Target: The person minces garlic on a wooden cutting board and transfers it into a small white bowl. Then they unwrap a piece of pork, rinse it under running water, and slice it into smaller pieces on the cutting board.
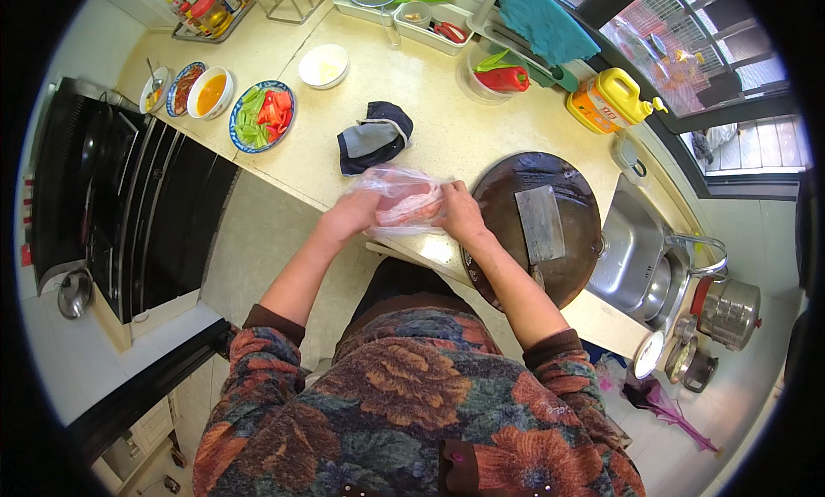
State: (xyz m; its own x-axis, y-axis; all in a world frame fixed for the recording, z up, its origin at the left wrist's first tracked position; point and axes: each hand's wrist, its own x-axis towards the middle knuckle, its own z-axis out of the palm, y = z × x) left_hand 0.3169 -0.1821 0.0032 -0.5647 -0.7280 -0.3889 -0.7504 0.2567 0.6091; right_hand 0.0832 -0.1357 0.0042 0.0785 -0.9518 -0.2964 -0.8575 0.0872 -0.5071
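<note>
Raw meat in a clear plastic bag (410, 203) is held between both hands at the front edge of the countertop. My left hand (353, 214) grips the bag's left side, its fingertips partly hidden by the plastic. On the other side, my right hand (461, 210) pinches the bag near its upper right corner. Just behind the bag lies a crumpled dark and grey cloth (376, 139). Close to my right hand is a round, dark chopping board (496, 187), with a cleaver (540, 225) flat on it, its handle towards me.
A blue-rimmed plate of cut vegetables (263, 116), a bowl of orange liquid (210, 93) and a white bowl (323, 66) stand at the left and back. Behind the board are a tub with a red pepper (503, 79) and a yellow jug (607, 102). A steel sink (622, 252) is at right.
</note>
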